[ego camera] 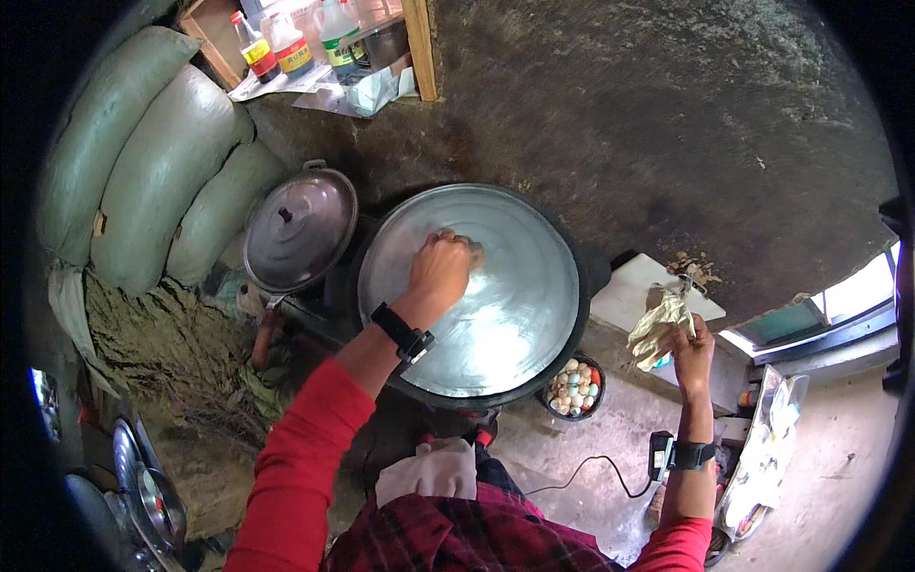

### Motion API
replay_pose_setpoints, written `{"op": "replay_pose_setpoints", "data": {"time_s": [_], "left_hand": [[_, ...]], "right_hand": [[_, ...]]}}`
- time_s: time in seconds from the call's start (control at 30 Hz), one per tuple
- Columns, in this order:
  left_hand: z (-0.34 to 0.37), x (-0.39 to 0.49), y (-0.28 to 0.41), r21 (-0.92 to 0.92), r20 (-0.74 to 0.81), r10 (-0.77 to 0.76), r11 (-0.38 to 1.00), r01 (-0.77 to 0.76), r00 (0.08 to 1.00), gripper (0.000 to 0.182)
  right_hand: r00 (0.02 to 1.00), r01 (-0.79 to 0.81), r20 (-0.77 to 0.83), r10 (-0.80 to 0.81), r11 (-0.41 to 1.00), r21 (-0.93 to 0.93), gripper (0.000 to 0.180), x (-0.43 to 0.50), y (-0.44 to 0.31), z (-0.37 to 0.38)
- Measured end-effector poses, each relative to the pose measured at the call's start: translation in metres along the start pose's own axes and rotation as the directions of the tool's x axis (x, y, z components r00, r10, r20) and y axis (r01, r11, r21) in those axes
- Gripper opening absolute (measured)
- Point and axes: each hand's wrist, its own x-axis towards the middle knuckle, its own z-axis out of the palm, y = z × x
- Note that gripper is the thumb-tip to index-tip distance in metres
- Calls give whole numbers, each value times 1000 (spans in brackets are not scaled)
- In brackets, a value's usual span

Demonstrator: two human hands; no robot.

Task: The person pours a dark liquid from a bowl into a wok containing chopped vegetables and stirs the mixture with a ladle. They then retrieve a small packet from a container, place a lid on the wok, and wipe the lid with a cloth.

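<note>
A wide, round metal lid (511, 307) covers a large dark wok (597, 275) in front of me. My left hand (442, 268) is closed in a fist at the middle of the lid, seemingly around its handle, which the fingers hide. To the right, my right hand (692, 350) grips a crumpled, pale yellowish cloth (658, 325). The cloth hangs in the air by a white board (629, 289), clear of the wok.
Left of the wok stands a lidded pan (300, 229) with a wooden handle. A bowl of eggs (573, 390) sits below right. Stuffed sacks (161, 150) and dry brush (186, 350) fill the left. Bottles (289, 46) stand in a wall niche; a cable (579, 468) hangs near my right wrist.
</note>
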Motion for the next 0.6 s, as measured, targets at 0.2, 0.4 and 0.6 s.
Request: {"op": "replay_pose_setpoints", "data": {"time_s": [0.2,0.4,0.6], "left_hand": [[-7,1,-1,-1,45,63,998,-63,997,11],[-10,3,0,8,66,68,998,-69,996,13],[-12,5,0,-52,79,-17,998,21,997,9]], "right_hand": [[1000,-3,31,5,999,-40,14,8,-14,20],[976,212,107,-189,936,-282,22,47,-40,60],[822,570,289,-491,703,-426,26,85,-82,132]]}}
